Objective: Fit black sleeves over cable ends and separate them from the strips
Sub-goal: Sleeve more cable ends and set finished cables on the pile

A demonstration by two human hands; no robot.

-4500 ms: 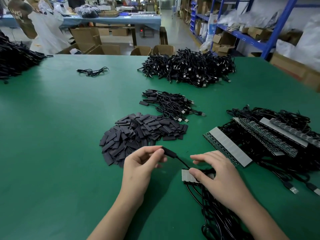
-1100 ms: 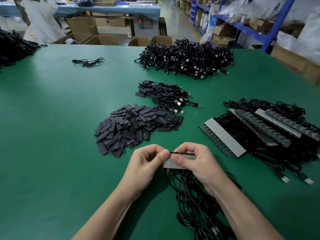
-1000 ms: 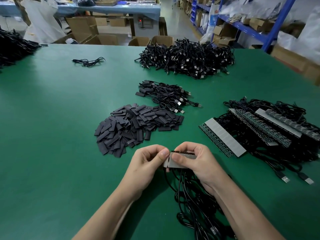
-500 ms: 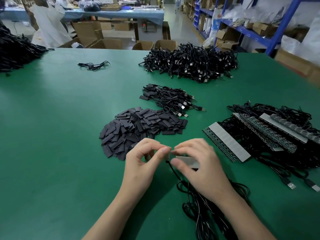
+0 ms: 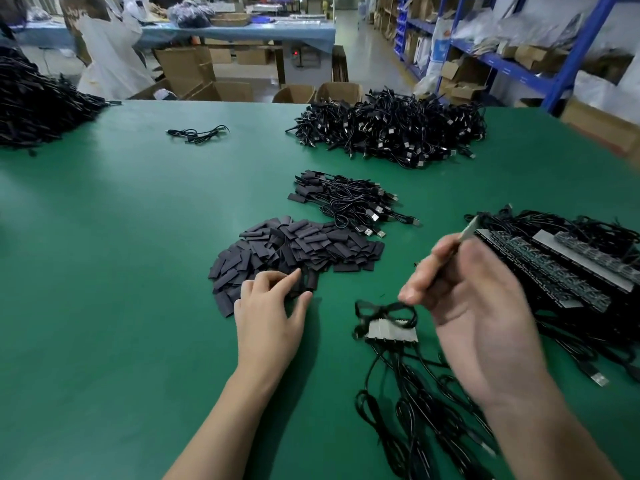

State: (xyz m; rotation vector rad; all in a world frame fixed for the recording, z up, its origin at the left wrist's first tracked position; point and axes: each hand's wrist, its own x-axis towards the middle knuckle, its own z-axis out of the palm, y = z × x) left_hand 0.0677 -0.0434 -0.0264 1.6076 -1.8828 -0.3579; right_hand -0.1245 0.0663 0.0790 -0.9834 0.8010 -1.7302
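Observation:
A heap of flat black sleeves point(image 5: 294, 251) lies mid-table. My left hand point(image 5: 268, 313) is at its near edge, thumb and forefinger pinching one black sleeve point(image 5: 306, 284). My right hand point(image 5: 471, 306) is raised above the table and grips a thin grey strip piece point(image 5: 467, 231), seen edge-on and blurred. Just below its fingertips a short grey strip point(image 5: 391, 332) lies on the green mat, its black cables point(image 5: 415, 403) trailing toward me.
Long strips with attached cables point(image 5: 554, 268) are stacked at right. A small bundle of sleeved cables point(image 5: 349, 200) lies behind the sleeves, and a big cable heap point(image 5: 391, 129) further back. Another black pile point(image 5: 31, 102) is far left; a loose cable point(image 5: 197, 134) lies alone.
My hands have parted from the short strip, which now lies on the mat. The left hand moved left to the sleeve heap. The right hand rose to the right with a grey piece.

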